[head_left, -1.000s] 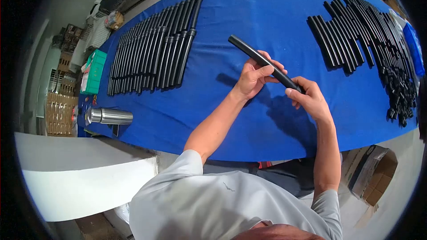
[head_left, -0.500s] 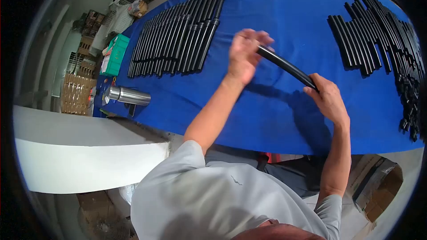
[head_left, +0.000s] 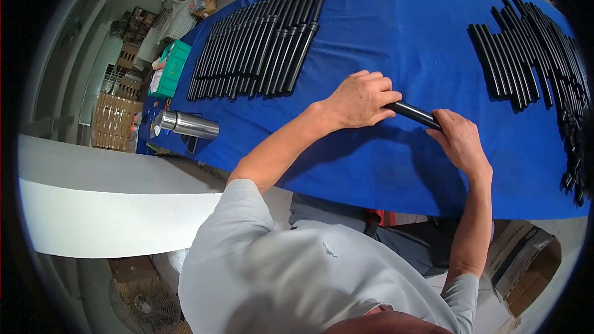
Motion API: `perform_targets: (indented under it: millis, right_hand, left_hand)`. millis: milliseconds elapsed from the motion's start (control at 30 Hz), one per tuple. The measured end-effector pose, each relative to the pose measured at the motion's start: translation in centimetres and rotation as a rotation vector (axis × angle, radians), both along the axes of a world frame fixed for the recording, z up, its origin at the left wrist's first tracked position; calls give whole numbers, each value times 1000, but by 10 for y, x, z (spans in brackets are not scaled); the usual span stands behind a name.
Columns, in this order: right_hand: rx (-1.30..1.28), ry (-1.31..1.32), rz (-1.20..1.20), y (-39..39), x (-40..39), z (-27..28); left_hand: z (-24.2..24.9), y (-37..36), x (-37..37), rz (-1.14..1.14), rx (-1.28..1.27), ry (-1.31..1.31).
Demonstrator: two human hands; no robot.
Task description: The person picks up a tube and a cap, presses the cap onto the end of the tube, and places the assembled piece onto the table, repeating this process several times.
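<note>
A black tube (head_left: 414, 113) is held between my two hands over the blue cloth. My left hand (head_left: 364, 99) wraps round its left end, fingers curled over it. The right end sits in my right hand (head_left: 458, 138), with thumb and fingers closed on it. To the upper left, black tubes with collars (head_left: 257, 43) lie side by side in overlapping rows. Plain black tubes (head_left: 508, 62) lie in a bunch on the right, with small black parts (head_left: 573, 167) heaped below them.
The blue cloth (head_left: 383, 173) covers the table. A steel flask (head_left: 189, 125) and a green crate (head_left: 170, 69) stand at the left edge. A white ledge (head_left: 117, 219) is at lower left, an open cardboard box (head_left: 532, 272) at lower right, and a fan (head_left: 145, 306) at the bottom left.
My left hand, open and off the tube's far end before, has come down and right and closed round it. My right hand keeps its hold. The view has shifted slightly.
</note>
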State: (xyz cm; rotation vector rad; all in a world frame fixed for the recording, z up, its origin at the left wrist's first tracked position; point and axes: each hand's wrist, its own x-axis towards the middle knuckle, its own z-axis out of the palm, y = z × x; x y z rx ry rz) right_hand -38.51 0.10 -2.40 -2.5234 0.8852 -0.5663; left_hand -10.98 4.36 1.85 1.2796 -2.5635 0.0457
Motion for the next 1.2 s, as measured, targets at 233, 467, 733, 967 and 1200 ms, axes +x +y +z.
perform_targets:
  millis: [233, 467, 733, 967, 1200]
  right_hand:
    - [-56, 6, 19, -1, 5, 8]
    - [-123, -217, -217, -3, 7, 13]
    - [59, -70, -361, -10, 8, -9]
    - [17, 13, -321, -12, 10, -18]
    - [-37, 16, -285, -16, 9, -22]
  left_hand:
    - [0, 9, 4, -20, 74, 36]
    - [5, 13, 28, 136, 19, 138]
    - [-35, -32, 209, 896, -289, 156]
    - [-50, -39, 287, 1260, -180, 14]
    - [-59, -49, 300, 1309, -154, -32]
